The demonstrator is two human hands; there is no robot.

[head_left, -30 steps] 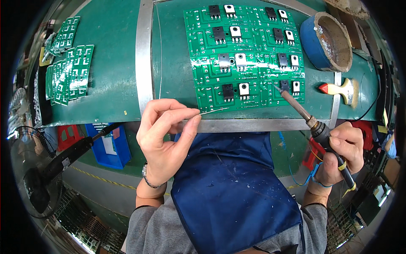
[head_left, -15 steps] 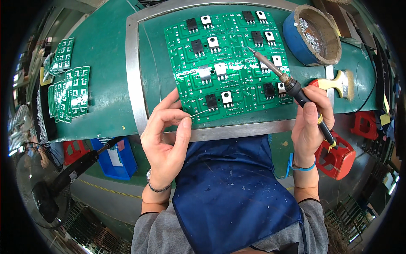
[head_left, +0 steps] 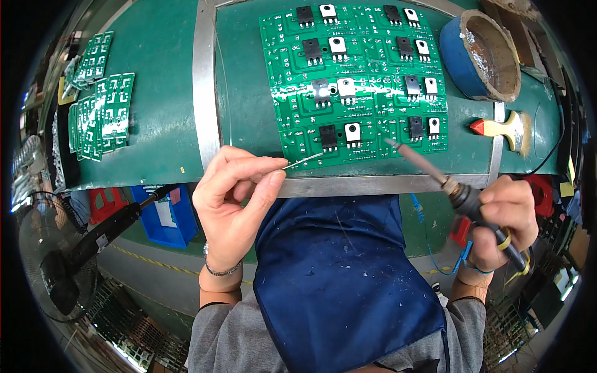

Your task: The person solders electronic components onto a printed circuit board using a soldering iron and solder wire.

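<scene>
Between thumb and forefinger my left hand [head_left: 239, 196] pinches a thin solder wire [head_left: 303, 161]. The wire's free end reaches the lower left of a green circuit board [head_left: 305, 133], close to the legs of a black transistor [head_left: 328, 137]. Rows of black and white transistors stand on the board, which lies flat on the green table. My right hand [head_left: 507, 221] is closed around the handle of a soldering iron [head_left: 467, 200]. The iron slants up to the left, its tip over or near the board's lower edge, right of the wire; whether it touches cannot be told.
A blue-sided round pot [head_left: 463, 59] with silvery bits inside stands right of the board, above a wooden-handled brush [head_left: 507, 129]. Smaller green boards [head_left: 115, 112] lie stacked at the left. A metal strip [head_left: 385, 185] edges the work area. Below left are a blue bin [head_left: 165, 217] and a fan [head_left: 62, 267].
My right hand has drawn the soldering iron down and to the right, off the board's upper right. My left hand still pinches the wire near the lower-left transistor. The view has shifted slightly.
</scene>
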